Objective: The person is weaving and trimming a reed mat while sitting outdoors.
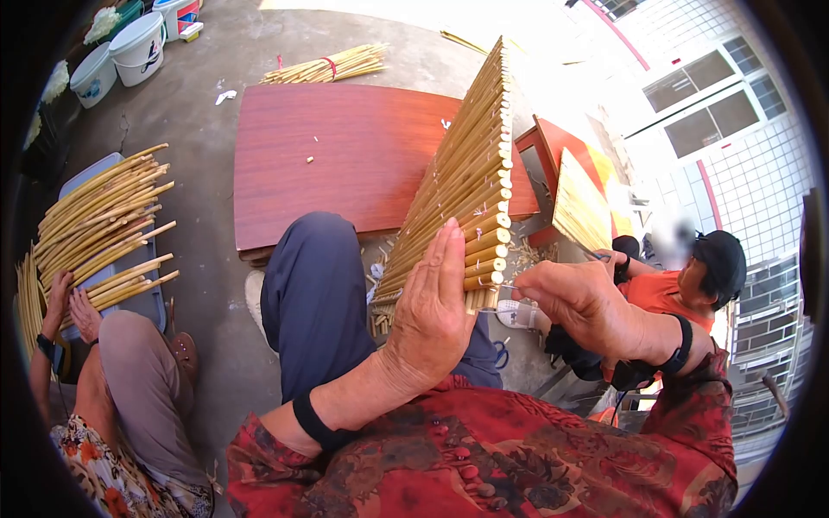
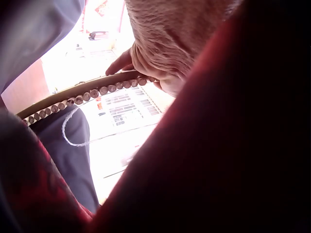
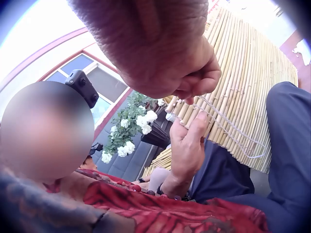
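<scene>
A mat of straw-coloured stalks (image 1: 449, 190), bound with string, stands tilted up from the lap. My left hand (image 1: 429, 298) grips its near edge, fingers lying along one face and the thumb (image 3: 195, 127) on the other. Close beside the cut stalk ends, my right hand (image 1: 574, 302) pinches white string (image 3: 228, 131) between curled thumb and forefinger. A thin grey line runs from these fingertips to the mat's edge; I cannot tell whether it is a needle. Below the edge, the string hangs in a long loop (image 2: 65, 131) in the left wrist view.
Past my knees stands a low red-brown table (image 1: 337, 155). A tied bundle of stalks (image 1: 332, 65) lies behind it. At left, another person's hands (image 1: 73, 302) touch stalks on a blue-grey tray (image 1: 155, 302). At right, a person in orange (image 1: 665, 281) sits near another mat (image 1: 580, 203).
</scene>
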`<state>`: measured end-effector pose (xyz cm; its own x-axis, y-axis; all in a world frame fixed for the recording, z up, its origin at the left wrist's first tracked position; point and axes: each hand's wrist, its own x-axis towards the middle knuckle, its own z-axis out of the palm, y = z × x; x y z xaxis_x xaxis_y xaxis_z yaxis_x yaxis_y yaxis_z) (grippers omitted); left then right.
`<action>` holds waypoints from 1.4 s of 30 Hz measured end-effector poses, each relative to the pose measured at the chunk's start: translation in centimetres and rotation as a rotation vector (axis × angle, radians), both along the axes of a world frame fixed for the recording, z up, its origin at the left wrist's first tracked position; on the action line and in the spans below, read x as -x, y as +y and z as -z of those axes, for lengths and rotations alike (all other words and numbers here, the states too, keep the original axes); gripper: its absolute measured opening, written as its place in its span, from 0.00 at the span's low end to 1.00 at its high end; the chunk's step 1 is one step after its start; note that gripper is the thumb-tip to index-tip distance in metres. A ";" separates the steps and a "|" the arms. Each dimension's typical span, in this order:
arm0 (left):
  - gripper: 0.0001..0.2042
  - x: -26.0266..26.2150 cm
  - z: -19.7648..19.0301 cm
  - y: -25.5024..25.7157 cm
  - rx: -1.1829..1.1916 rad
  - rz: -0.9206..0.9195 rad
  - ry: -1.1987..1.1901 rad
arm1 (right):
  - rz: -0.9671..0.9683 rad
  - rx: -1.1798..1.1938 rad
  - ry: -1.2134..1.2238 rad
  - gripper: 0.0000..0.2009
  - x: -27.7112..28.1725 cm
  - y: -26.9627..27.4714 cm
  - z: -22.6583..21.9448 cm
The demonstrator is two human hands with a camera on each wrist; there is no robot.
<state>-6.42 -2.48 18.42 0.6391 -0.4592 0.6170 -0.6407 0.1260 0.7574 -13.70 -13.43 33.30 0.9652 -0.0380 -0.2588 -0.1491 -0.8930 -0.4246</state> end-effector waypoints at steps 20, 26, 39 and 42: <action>0.28 0.7 -0.4 -2.3 -0.069 0.003 -0.117 | 0.451 -0.220 0.169 0.15 -0.6 0.3 -0.9; 0.25 1.2 -0.2 -3.2 -0.091 -0.029 -0.192 | 0.462 -0.114 0.144 0.10 -0.2 -0.1 -0.1; 0.25 1.1 0.1 -3.7 -0.095 -0.002 -0.216 | 0.901 -0.456 0.169 0.07 -1.1 1.1 -0.1; 0.25 0.5 -0.2 -3.6 -0.101 -0.008 -0.205 | 0.919 -0.516 0.173 0.06 -1.7 0.7 -0.3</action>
